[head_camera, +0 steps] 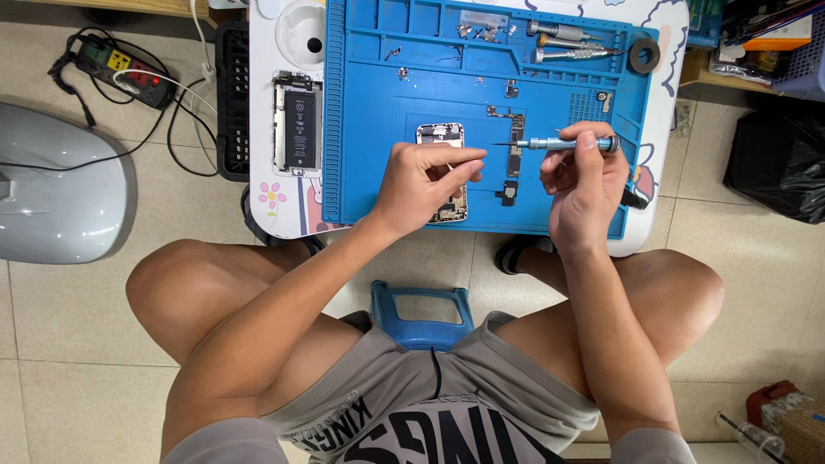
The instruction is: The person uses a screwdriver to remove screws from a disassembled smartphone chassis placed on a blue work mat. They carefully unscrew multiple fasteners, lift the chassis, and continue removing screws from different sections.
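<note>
**Mia:** What is the left hand (423,176) doing?

**Ben:** It rests on an opened phone (443,171) that lies on the blue mat (369,129). The fingers curl over the phone and the fingertips pinch together. I cannot tell if they hold some tiny part.

**Mia:** And the right hand (584,176)?

**Ben:** It is closed around a small screwdriver (559,143). The tool lies sideways, and its thin tip points to the left hand, just beside those fingertips.

**Mia:** What is between the hands?

**Ben:** A long dark circuit board (516,146) lies on the mat, under the screwdriver tip.

**Mia:** What else is on the desk (666,26)?

**Ben:** More screwdrivers (567,45) sit at the top of the mat, near a black tape roll (644,56). Another phone (297,123), open with its battery showing, lies to the left, off the mat.
</note>
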